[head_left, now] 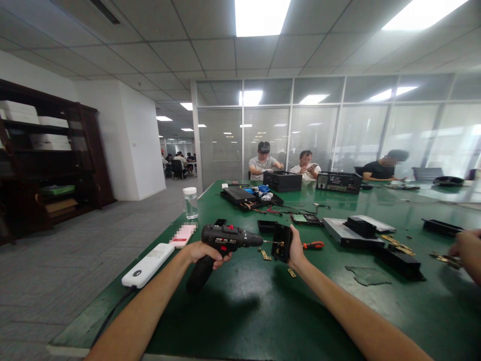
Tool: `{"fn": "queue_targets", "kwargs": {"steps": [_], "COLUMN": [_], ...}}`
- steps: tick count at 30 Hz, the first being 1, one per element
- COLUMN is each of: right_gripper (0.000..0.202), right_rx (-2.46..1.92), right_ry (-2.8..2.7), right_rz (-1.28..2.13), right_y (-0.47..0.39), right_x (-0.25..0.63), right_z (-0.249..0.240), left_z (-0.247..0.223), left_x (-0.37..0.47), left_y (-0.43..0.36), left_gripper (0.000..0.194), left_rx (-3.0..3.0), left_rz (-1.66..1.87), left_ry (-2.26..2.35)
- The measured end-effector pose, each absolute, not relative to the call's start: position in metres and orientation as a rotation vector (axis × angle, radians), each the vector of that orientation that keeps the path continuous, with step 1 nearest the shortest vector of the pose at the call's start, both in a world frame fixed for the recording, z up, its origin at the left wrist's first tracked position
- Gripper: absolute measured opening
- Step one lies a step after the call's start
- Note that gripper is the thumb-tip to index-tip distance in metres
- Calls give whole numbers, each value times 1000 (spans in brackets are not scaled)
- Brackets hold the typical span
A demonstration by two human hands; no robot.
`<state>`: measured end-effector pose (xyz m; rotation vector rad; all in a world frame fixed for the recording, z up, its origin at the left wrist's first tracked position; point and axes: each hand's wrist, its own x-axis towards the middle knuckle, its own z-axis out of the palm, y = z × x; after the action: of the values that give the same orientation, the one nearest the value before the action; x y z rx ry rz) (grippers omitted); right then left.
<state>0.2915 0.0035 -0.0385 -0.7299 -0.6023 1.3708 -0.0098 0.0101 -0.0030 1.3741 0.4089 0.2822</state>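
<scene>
Evidently, in the head view, both hands are occupied above the green bench (240, 321). The left hand (206, 252) has its fingers closed around the grip of a black drill (221, 236), which lies level and aims its thin bit (271, 242) toward 3 o'clock. The right hand (296, 246) grasps a black casing (280, 245) by its side, tilted upright with the open face toward the drill; some of those fingers are hidden behind it. The bit's tip reaches into the casing, though contact with a screw is too small to tell. Taking the casing as the dial's centre, the drill sits at 9 o'clock, an orange-handled screwdriver (313, 245) at 3, a circuit board (306, 219) at 2, and brass pieces at 8 (266, 254) and 5. Far off at 3 o'clock, another person's hand (469, 253) touches metal parts (445, 258).
</scene>
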Motion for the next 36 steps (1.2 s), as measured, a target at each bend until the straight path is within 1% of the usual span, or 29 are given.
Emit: {"fn": "queue_targets", "kwargs": {"steps": [18,24,36], "right_gripper": [42,40,42], "right_rx": [-751,-738,-736], "right_ry": [-610,-623,-639], "right_rz": [1399,1351,1366], "right_y": [2,-2,-1], "right_x": [290,290,290], "right_z": [-36,-34,-35], "left_z": [-5,-2,-3], "left_x": [-10,-8,-10], "left_y": [11,7,10], "left_gripper": [39,39,39], "left_rx": [1361,1367,1372], "left_rz": [299,335,302], "left_ry": [431,423,419]}}
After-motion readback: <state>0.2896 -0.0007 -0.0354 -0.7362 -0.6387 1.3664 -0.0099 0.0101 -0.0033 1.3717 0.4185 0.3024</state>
